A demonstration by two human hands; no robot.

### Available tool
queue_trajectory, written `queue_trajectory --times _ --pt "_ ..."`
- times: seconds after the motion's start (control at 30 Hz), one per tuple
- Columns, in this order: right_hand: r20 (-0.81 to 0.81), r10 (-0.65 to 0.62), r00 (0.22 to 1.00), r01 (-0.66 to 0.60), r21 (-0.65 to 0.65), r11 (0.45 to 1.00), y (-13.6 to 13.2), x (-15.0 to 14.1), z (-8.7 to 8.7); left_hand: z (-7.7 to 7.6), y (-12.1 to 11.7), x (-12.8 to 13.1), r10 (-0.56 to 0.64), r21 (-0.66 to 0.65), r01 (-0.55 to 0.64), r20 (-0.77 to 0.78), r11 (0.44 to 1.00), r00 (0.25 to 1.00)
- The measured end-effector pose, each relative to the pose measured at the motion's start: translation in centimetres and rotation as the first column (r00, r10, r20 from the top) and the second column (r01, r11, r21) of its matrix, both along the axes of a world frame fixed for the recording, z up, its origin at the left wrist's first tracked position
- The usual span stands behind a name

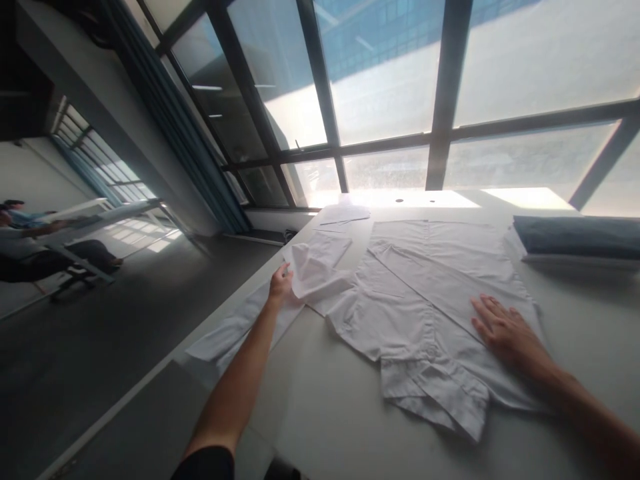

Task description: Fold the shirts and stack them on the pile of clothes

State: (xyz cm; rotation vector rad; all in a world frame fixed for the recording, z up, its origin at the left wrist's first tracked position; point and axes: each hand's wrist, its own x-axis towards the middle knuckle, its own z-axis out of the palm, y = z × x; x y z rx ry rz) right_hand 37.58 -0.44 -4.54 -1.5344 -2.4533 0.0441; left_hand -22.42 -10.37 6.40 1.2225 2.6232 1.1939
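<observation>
A white shirt (400, 287) lies spread on the white table, its collar (435, 393) towards me and its front placket slanting across. My left hand (281, 283) is closed on the end of one shirt sleeve (320, 270), stretched out to the left and partly lifted in loose folds. My right hand (505, 330) rests flat on the right side of the shirt body, its fingers extended. Beneath my left forearm, more white fabric (225, 337) lies along the table's left edge; whether it joins the shirt, I cannot tell.
Folded dark blue-grey cloth (575, 237) sits on white folded cloth (565, 259) at the right. Thin white pieces (345, 212) lie at the far left of the table (325, 413). Large windows stand behind. Further left, people (30, 233) sit by another table.
</observation>
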Motion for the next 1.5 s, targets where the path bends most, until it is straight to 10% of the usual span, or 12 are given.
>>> queue_trajectory --times 0.4,0.73,0.87,1.07,1.5 --pt "0.029 0.002 1.000 -0.003 0.028 1.000 0.0 -0.1 0.3 3.9 6.3 2.1 -0.068 0.246 0.094 -0.113 0.965 0.991" --pt "0.032 -0.003 0.999 0.003 0.025 1.000 -0.2 -0.3 0.6 9.5 8.3 19.4 -0.407 0.073 0.548 -0.590 0.833 0.697" --pt "0.034 -0.016 0.999 0.016 -0.004 1.000 -0.1 -0.5 0.8 7.3 8.2 27.7 -0.597 -0.149 0.633 -0.544 0.760 0.589" --pt "0.001 -0.003 1.000 0.003 -0.005 1.000 0.0 -0.6 1.0 0.8 5.9 35.5 -0.859 -0.468 0.723 -0.341 0.508 0.382" --pt "-0.484 0.028 0.875 -0.042 -0.018 0.999 -0.3 -1.6 3.5 -1.6 2.7 34.6 -0.920 -0.440 0.864 -0.386 0.245 0.065"
